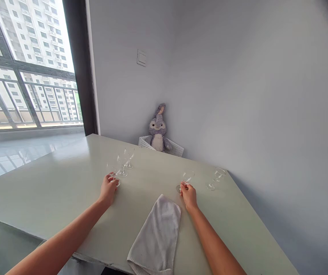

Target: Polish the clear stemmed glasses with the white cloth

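My left hand (110, 187) is closed around the stem of a clear wine glass (111, 167) on the left side of the table. Just beyond it stand two more wine glasses, one close behind (123, 159) and another farther back (130, 154). On the right, my right hand (188, 193) pinches the stem of another stemmed glass (188, 175), whose foot shows near the tabletop. Farther right, a separate wine glass (219, 174) stands close to the table's right edge, touched by neither hand. A folded grey cloth (159, 233) lies between my forearms.
The pale green table (66, 187) reaches toward the wall corner. Behind its far edge, a plush rabbit (158, 131) sits in a white perforated basket (176, 149). The wall (252, 95) runs along the right, and a large window (32, 68) is at the left.
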Tool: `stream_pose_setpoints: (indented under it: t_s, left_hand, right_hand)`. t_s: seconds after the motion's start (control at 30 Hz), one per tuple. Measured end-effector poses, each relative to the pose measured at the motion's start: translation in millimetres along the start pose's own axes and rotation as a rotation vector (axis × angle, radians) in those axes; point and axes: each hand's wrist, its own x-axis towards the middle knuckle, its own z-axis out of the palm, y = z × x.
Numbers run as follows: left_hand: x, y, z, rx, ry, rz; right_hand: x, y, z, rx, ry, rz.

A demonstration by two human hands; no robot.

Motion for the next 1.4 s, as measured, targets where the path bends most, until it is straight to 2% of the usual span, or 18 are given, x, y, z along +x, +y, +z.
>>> stream_pose_setpoints:
  t_s: [0.23, 0.43, 0.57, 0.67, 0.77, 0.83, 0.9, 1.03, 1.1, 1.17, 1.23, 1.3, 1.4]
  left_hand:
    - [-3.9, -3.4, -0.3, 0.001, -0.010, 0.059]
    - [-6.5, -4.6, -0.5, 0.019, -0.017, 0.091]
    - [-7.4, -2.3, 0.0, 0.023, 0.000, 0.095]
    - [-7.3, -1.2, -0.9, 0.006, 0.010, 0.074]
    - [-6.1, -1.5, -3.1, -0.055, 0.010, 0.052]
    - [-4.7, -1.4, -5.3, -0.116, 0.026, 0.031]
    - [-3.0, -0.5, -7.7, -0.179, 0.051, -0.001]
    - [1.4, 2.5, -10.3, -0.243, 0.082, -0.088]
    - [3.9, 2.7, -10.0, -0.242, 0.085, -0.111]
    - [6.1, 1.6, -9.4, -0.240, 0.077, -0.109]
    - [7.3, 0.4, -9.5, -0.248, 0.074, -0.095]
    - [7.1, 0.3, -10.1, -0.250, 0.084, -0.085]
    - [4.2, 3.6, -10.7, -0.252, 0.106, -0.087]
  right_hand:
    - [-13.0, -19.5, 85.8, 0.044, -0.245, -0.008]
    - [-15.6, -35.5, 154.9, 0.066, -0.390, 0.003]
    - [-16.3, -46.0, 180.1, 0.076, -0.449, 0.004]
    - [-16.6, -49.4, 181.6, 0.095, -0.426, -0.001]
    - [-10.6, -43.7, 161.9, 0.124, -0.315, 0.004]
    - [-0.5, -34.3, 134.4, 0.142, -0.192, 0.024]
    - [13.9, -22.4, 95.7, 0.160, -0.032, 0.055]
    - [44.9, -2.0, -0.2, 0.189, 0.324, 0.114]
    - [56.6, 3.0, -43.9, 0.194, 0.444, 0.127]
    - [65.4, 4.8, -76.7, 0.198, 0.491, 0.134]
    - [72.3, 4.6, -96.0, 0.204, 0.471, 0.133]
    - [78.1, 3.5, -102.5, 0.207, 0.409, 0.129]
    - [82.8, 0.8, -92.8, 0.195, 0.311, 0.129]
